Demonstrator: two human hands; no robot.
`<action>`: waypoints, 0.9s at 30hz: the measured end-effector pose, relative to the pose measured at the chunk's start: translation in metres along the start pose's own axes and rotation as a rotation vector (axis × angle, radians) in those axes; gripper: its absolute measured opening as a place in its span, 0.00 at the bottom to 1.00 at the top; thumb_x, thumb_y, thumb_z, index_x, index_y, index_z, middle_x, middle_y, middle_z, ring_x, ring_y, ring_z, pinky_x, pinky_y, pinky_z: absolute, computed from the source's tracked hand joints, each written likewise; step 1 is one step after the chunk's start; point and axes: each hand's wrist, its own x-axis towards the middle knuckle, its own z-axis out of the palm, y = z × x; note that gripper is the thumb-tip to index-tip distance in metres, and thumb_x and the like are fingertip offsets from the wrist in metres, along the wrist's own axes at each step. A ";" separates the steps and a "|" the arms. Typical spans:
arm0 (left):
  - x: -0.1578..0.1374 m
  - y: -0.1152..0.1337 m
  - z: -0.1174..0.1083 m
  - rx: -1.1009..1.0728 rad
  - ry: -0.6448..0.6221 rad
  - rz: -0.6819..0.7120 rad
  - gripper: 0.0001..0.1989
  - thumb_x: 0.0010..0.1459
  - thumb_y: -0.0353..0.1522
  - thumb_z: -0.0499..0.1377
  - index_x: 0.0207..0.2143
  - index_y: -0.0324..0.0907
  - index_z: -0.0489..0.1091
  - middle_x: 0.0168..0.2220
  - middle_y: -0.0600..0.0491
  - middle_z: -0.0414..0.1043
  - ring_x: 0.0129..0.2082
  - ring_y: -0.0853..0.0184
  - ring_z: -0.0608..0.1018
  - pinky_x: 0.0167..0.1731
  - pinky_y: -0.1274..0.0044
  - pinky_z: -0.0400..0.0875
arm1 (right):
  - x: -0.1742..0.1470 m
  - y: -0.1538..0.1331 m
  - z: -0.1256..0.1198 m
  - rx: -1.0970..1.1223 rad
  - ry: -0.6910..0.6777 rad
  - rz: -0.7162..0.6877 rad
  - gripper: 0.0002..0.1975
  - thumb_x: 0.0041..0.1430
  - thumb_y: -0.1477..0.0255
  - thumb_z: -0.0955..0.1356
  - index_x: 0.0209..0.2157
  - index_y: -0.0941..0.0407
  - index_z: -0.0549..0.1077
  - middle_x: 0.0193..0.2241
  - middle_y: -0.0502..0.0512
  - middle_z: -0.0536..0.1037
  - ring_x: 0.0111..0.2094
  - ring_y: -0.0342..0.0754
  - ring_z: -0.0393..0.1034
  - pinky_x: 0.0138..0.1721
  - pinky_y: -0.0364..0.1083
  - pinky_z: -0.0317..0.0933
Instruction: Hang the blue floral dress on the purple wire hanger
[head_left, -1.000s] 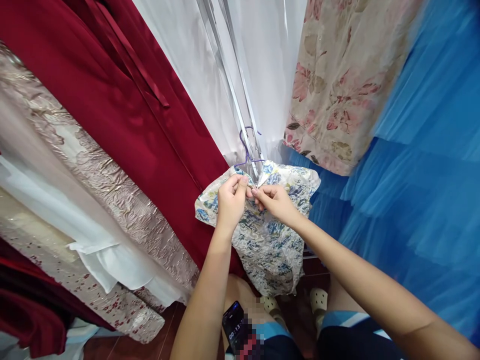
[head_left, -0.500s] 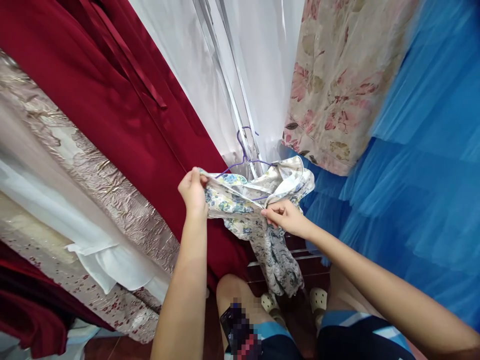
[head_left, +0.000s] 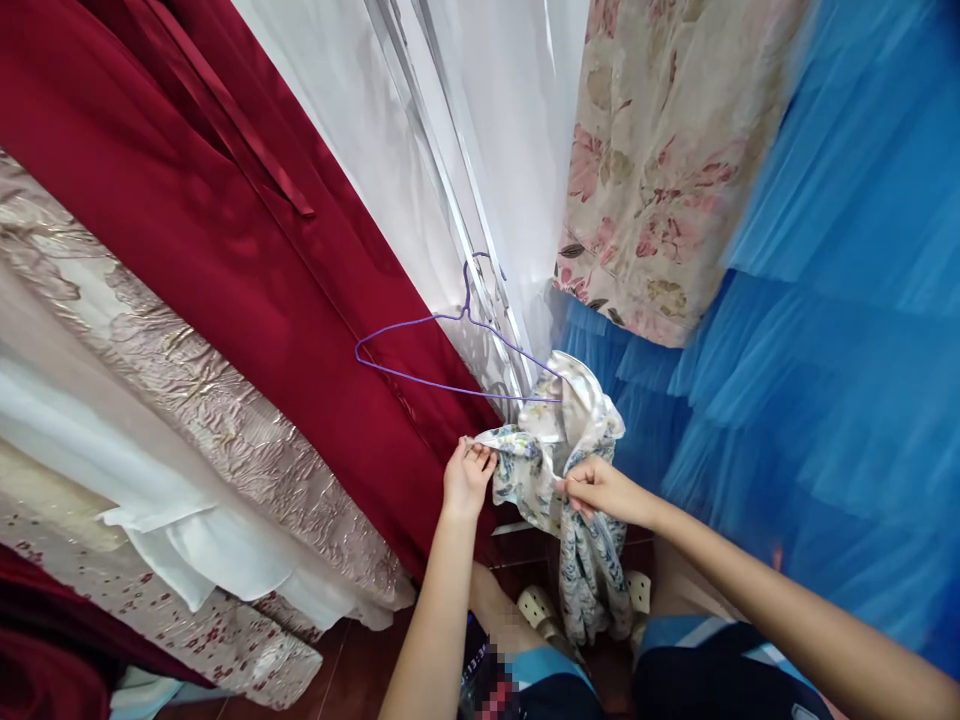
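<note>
A floral garment [head_left: 536,495], cream with blue and yellow flowers, hangs by one shoulder from the right end of a purple wire hanger [head_left: 409,322]. The hanger's left end is bare, and its hook hangs at a metal rail. My left hand [head_left: 469,478] pinches the garment's left shoulder edge, below the hanger and apart from it. Closed on the neckline edge near the middle is my right hand [head_left: 596,488]. The lower part of the garment dangles in a narrow bunch between my knees.
Metal uprights [head_left: 454,190] stand before a white cloth [head_left: 517,120]. A long dark red garment [head_left: 247,270] and brocade fabric [head_left: 247,430] hang at left. A pink-flowered garment [head_left: 645,190] and blue tiered tulle [head_left: 817,400] hang at right. A pale clog [head_left: 536,608] is on the floor below.
The garment's left shoulder has come off the hanger's left arm. My left hand has moved down and right with it; my right hand has shifted slightly down and right.
</note>
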 end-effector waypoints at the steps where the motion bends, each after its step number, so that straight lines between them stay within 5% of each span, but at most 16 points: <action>1: -0.010 -0.001 0.009 -0.028 -0.043 -0.008 0.13 0.60 0.38 0.60 0.26 0.41 0.65 0.23 0.55 0.63 0.26 0.70 0.71 0.33 0.76 0.70 | -0.005 0.010 0.000 -0.010 0.008 0.026 0.23 0.64 0.61 0.64 0.18 0.58 0.69 0.11 0.47 0.68 0.14 0.40 0.57 0.20 0.41 0.52; 5: -0.049 0.014 0.051 -0.046 -0.298 0.057 0.12 0.57 0.38 0.64 0.29 0.38 0.69 0.25 0.55 0.65 0.26 0.72 0.69 0.31 0.80 0.68 | -0.024 0.025 -0.007 -0.081 0.101 0.045 0.23 0.65 0.59 0.63 0.21 0.58 0.71 0.18 0.50 0.72 0.21 0.44 0.64 0.28 0.44 0.59; 9: -0.080 0.037 0.079 0.178 -0.445 0.126 0.13 0.61 0.38 0.61 0.30 0.37 0.71 0.24 0.54 0.68 0.25 0.73 0.70 0.29 0.82 0.66 | -0.036 -0.009 -0.023 -0.085 0.213 -0.089 0.17 0.66 0.58 0.63 0.39 0.56 0.74 0.36 0.53 0.76 0.39 0.50 0.69 0.45 0.48 0.62; 15: -0.106 0.039 0.097 0.392 -0.630 0.099 0.12 0.63 0.38 0.58 0.35 0.38 0.74 0.33 0.47 0.77 0.35 0.63 0.79 0.37 0.76 0.73 | -0.044 -0.060 0.001 0.280 -0.234 -0.163 0.19 0.60 0.64 0.71 0.50 0.56 0.71 0.45 0.55 0.75 0.50 0.53 0.67 0.56 0.52 0.58; 18: -0.108 0.038 0.094 0.438 -0.689 0.055 0.13 0.62 0.39 0.59 0.41 0.37 0.74 0.37 0.43 0.78 0.38 0.59 0.80 0.39 0.72 0.74 | -0.045 -0.059 0.024 0.468 -0.126 -0.097 0.21 0.52 0.70 0.75 0.48 0.55 0.73 0.42 0.53 0.76 0.45 0.50 0.69 0.51 0.50 0.61; 21: -0.097 0.037 0.079 0.388 -0.605 0.141 0.20 0.62 0.39 0.60 0.53 0.40 0.67 0.36 0.45 0.79 0.35 0.61 0.80 0.41 0.71 0.73 | -0.050 -0.058 0.032 0.626 -0.012 0.036 0.10 0.45 0.76 0.74 0.33 0.57 0.77 0.29 0.50 0.77 0.32 0.46 0.69 0.37 0.44 0.64; 23: -0.089 0.028 0.064 0.396 -0.598 0.166 0.23 0.62 0.40 0.60 0.56 0.43 0.64 0.40 0.45 0.78 0.42 0.60 0.79 0.48 0.69 0.69 | -0.054 -0.063 0.027 0.659 -0.005 0.099 0.06 0.38 0.79 0.72 0.24 0.58 0.76 0.23 0.49 0.75 0.26 0.44 0.67 0.30 0.42 0.63; 27: -0.086 -0.011 0.039 0.495 -0.721 -0.123 0.24 0.58 0.49 0.60 0.47 0.40 0.74 0.48 0.44 0.75 0.51 0.57 0.74 0.52 0.70 0.66 | -0.057 -0.088 -0.009 0.602 -0.120 0.141 0.07 0.31 0.79 0.70 0.20 0.59 0.75 0.20 0.50 0.75 0.22 0.45 0.67 0.24 0.42 0.62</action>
